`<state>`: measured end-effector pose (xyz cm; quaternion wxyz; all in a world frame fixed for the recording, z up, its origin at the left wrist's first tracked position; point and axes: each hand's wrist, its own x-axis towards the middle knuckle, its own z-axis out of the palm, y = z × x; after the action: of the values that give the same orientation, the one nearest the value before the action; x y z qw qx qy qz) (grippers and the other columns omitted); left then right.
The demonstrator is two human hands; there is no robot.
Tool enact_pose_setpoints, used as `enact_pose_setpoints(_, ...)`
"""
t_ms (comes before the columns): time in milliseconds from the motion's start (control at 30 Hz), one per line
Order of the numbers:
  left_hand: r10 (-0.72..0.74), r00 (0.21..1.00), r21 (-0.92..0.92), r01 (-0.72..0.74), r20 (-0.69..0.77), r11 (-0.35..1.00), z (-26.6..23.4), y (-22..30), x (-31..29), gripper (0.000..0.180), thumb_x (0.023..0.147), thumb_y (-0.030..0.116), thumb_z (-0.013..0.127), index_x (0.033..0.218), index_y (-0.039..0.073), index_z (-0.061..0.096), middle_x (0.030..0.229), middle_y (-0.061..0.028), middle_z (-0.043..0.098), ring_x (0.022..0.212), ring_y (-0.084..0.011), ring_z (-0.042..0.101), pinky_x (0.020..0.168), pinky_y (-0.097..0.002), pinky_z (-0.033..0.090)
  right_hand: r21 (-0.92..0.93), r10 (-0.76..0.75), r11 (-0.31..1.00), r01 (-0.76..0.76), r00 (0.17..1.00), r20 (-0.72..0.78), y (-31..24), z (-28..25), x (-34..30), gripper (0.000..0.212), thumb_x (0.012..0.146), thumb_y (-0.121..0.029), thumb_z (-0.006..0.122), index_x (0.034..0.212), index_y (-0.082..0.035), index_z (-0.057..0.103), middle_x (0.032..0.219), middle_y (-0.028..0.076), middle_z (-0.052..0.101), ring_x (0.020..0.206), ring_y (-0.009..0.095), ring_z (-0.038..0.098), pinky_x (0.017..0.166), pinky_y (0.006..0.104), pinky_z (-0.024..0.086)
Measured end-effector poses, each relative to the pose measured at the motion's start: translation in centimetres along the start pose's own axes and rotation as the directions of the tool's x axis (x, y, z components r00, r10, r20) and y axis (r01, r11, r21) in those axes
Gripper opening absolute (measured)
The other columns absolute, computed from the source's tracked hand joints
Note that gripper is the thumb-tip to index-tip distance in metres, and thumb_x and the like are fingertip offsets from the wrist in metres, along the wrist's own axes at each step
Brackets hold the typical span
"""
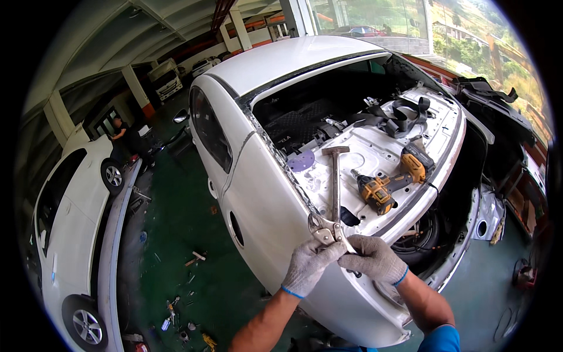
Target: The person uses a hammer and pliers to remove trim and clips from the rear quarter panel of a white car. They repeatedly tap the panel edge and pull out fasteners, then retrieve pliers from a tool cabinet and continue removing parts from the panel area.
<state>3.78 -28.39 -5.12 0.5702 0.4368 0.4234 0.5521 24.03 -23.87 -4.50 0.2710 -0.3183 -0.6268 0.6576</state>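
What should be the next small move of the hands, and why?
Perhaps steady the locking pliers with the left hand and adjust them with the right hand: both hands hold this tool, over the white car's rear corner. The yellow power tool lies on the metal shelf, with no hand on it. Whether the T-shaped bar joins the pliers, I cannot tell.

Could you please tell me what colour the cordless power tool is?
The power tool is yellow-orange and black, showing best in the head view.
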Motion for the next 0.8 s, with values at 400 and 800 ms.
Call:
enact_pose_setpoints(400, 0.029, 0.997, -0.284, -0.009, 0.066, 0.959, -3.8, 5.0, 14.9, 0.017, 0.105, 0.013, 0.066, 0.121, 0.008, 0.066, 0.109, -0.0033, 0.070, 0.089, -0.0116, 0.068, 0.078, -0.0290, 0.060, -0.638, -0.295, 0.764, 0.093, 0.931, -0.217, -10.0, -3.5, 12.0, 0.026, 0.094, -0.021, 0.079, 0.114, -0.003, 0.077, 0.089, 0.010, 0.075, 0.078, 0.017, 0.069, 0.075, 0.0338, 0.056)
enact_pose_setpoints(800, 0.093, 0.996, -0.843, -0.042, 0.009, 0.536, -7.2, 7.6, 28.9, 0.022, 0.099, -0.007, 0.066, 0.118, 0.003, 0.064, 0.116, -0.0109, 0.068, 0.107, -0.0219, 0.070, 0.093, -0.0321, 0.064, -0.983, -0.473, -0.083, -0.165, 0.875, -0.107, -19.4, -2.5, 26.5, 0.019, 0.089, -0.022, 0.069, 0.102, -0.011, 0.078, 0.099, 0.013, 0.073, 0.095, 0.035, 0.073, 0.082, 0.0465, 0.060)
